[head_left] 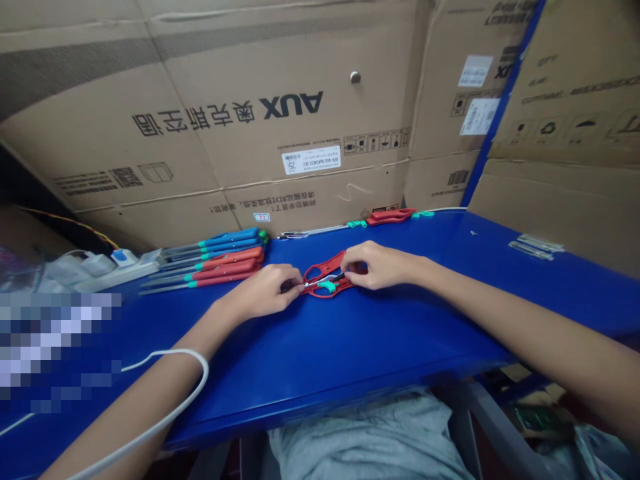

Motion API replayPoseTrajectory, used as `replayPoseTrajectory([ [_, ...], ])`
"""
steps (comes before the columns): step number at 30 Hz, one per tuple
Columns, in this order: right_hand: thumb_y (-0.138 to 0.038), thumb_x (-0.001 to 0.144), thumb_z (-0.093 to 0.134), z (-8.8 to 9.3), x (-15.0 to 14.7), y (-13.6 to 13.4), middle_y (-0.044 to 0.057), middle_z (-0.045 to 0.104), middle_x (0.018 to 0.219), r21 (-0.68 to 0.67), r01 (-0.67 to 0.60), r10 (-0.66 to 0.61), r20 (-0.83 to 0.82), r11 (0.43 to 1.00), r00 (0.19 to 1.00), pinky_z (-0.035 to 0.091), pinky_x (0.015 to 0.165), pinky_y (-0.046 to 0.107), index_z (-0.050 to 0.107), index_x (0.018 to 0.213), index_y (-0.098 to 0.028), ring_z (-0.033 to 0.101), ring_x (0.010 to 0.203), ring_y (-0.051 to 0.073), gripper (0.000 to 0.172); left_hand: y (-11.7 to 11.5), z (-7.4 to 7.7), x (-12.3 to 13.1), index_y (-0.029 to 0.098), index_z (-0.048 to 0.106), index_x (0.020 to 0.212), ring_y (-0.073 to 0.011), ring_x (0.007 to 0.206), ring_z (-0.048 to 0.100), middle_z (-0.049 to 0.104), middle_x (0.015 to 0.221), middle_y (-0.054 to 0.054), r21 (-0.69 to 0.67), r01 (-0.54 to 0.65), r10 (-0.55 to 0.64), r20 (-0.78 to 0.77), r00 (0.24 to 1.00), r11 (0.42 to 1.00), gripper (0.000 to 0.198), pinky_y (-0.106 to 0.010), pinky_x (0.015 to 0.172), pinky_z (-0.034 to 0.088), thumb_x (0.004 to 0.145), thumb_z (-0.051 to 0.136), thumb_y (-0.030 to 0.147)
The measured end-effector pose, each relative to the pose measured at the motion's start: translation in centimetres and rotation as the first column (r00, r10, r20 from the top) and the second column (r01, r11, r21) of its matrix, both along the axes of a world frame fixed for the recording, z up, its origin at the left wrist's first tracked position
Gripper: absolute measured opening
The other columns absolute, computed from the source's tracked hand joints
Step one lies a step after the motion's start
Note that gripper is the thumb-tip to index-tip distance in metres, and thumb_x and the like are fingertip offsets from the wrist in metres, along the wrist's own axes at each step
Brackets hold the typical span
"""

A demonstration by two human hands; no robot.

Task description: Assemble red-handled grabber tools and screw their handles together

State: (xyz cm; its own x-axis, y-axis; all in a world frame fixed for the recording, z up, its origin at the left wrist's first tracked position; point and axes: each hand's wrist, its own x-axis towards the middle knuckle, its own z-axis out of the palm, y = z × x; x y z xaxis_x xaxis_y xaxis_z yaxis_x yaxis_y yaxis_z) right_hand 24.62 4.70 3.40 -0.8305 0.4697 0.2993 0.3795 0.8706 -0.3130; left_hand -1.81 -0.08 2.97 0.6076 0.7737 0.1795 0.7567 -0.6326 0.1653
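Note:
A red plastic handle piece [325,275] with loop openings lies on the blue table [350,347] in the middle. My right hand [377,263] is closed on its right end. My left hand [267,291] is closed in a pinch at its left end, gripping a thin metal blade or rod [313,283] that runs into the red piece beside a small green part [329,287]. Both forearms rest over the table's front edge.
A row of red and blue tools with green collars and metal shafts [215,263] lies at the back left. Another red piece with green parts [390,215] lies at the back. Cardboard boxes [280,113] wall the rear. A white cable [165,373] loops over my left arm.

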Motion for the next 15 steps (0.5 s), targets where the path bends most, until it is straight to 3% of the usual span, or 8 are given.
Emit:
replayPoseTrajectory([
  [15,-0.013,0.085,0.054,0.27,-0.08,-0.15,0.006,0.07,0.082,0.019,0.004,-0.004,-0.01,1.0,1.0,0.044,0.066,0.026,0.07,0.084,-0.012,0.059,0.07,0.014,0.016,0.17,-0.15,-0.04,0.018,0.067,0.088,-0.0183,0.081,0.062,0.07,0.089,-0.005,0.015,0.022,-0.022,-0.037,0.999,1.0,0.023,-0.028,0.073,0.045,0.092,0.045,0.023],
])
